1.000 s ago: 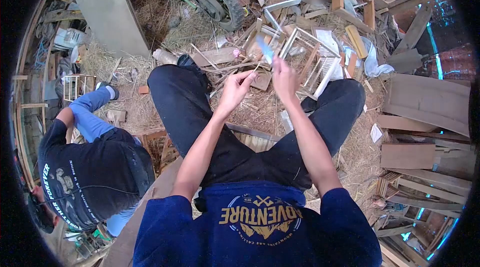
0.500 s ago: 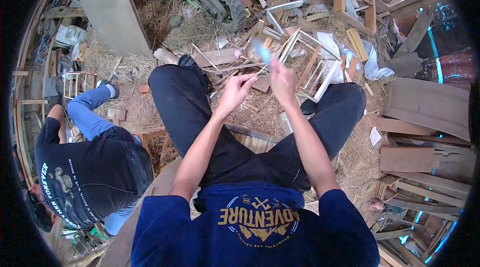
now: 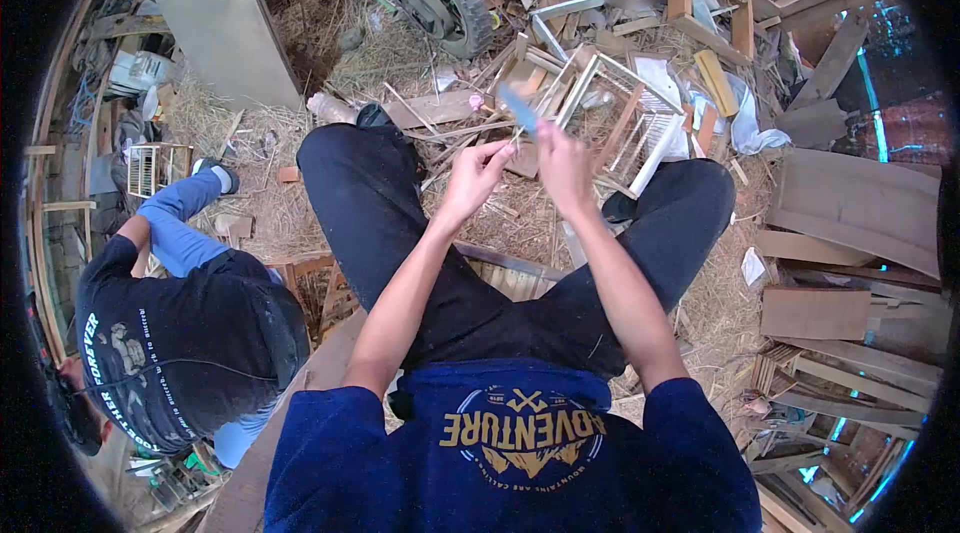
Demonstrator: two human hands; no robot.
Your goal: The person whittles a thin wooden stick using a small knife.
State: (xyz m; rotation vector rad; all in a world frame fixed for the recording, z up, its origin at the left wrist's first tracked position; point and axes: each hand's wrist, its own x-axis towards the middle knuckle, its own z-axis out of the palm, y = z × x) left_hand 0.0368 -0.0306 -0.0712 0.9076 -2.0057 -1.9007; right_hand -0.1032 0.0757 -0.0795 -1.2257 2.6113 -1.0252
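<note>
My right hand (image 3: 564, 169) is closed round the handle of a knife. Its blue-grey blade (image 3: 519, 109) points up and to the left, slightly smeared by motion. My left hand (image 3: 474, 178) pinches a thin pale wooden stick (image 3: 516, 144) between thumb and fingers, close to the knife hand. Both hands are held above the gap between my knees. Just beyond them lie a slatted wooden frame (image 3: 640, 128) like a small cage, and loose wood strips (image 3: 450, 133).
To the left a co-worker in a black shirt (image 3: 190, 343) sits near a small slatted cage (image 3: 158, 169). A tyre (image 3: 455, 8) lies ahead among straw and scraps. Boards (image 3: 850, 218) are stacked on the right. A wide plank (image 3: 215, 13) leans at the upper left.
The knife blade has swung slightly left and lower, while my right hand stays nearly in place. My left hand keeps its pinch. The co-worker has shifted slightly.
</note>
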